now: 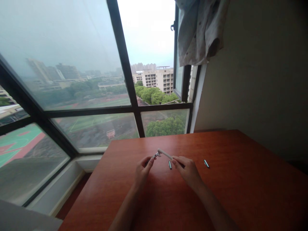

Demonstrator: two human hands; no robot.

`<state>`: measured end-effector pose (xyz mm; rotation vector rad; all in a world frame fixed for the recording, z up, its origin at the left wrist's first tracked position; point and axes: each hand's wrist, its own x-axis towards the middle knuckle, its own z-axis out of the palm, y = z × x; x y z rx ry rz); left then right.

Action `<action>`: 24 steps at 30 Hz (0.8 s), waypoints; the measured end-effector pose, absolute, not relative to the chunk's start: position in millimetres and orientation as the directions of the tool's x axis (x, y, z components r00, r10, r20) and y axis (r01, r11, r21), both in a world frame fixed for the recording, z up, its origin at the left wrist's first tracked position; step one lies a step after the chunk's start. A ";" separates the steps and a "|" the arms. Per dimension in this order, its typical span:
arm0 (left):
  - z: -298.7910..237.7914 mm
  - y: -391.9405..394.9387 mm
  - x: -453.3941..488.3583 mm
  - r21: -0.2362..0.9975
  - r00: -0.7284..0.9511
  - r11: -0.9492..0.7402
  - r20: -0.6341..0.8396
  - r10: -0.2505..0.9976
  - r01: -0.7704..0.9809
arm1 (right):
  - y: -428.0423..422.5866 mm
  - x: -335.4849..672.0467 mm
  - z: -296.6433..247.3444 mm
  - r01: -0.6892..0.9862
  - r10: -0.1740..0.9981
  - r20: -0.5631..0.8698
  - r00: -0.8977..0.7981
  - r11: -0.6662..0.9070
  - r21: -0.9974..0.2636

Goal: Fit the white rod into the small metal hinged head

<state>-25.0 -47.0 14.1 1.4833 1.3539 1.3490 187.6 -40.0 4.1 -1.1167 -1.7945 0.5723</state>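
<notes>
Two hands (142,170) (187,167) hold one rod (165,154), one silvery part (157,155), near two loose pieces (170,165) (206,164)

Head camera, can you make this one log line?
left hand: holding silvery piece | right hand: holding pale rod, end beside silvery piece | table: small shiny piece, another farther right

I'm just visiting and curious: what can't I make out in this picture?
All in the head view:
- Part of the metal-tipped piece: covered by the left hand.
- Part of the pale rod: covered by the right hand.
- Markings on the nearer shiny piece and the rightmost shiny piece: too small.
- Top of the hanging cloth: cut off by the upper edge.
</notes>
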 end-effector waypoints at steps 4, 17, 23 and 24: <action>14.9 -46.2 -27.5 0.952 -0.132 -0.196 0.231 0.964 0.235 | -41.5 187.2 7.6 0.446 0.873 0.445 -0.199 0.485 -0.752; 8.7 -45.6 -27.2 0.939 -0.062 -0.218 0.242 0.968 0.265 | -41.0 189.8 5.4 0.461 0.863 0.469 -0.188 0.499 -0.733; 8.5 -45.9 -27.1 0.933 -0.053 -0.225 0.249 0.967 0.280 | -41.0 193.0 6.9 0.481 0.856 0.478 -0.197 0.509 -0.713; 8.4 -45.9 -26.9 0.932 -0.049 -0.229 0.252 0.967 0.280 | -41.0 193.2 6.6 0.484 0.855 0.479 -0.198 0.510 -0.711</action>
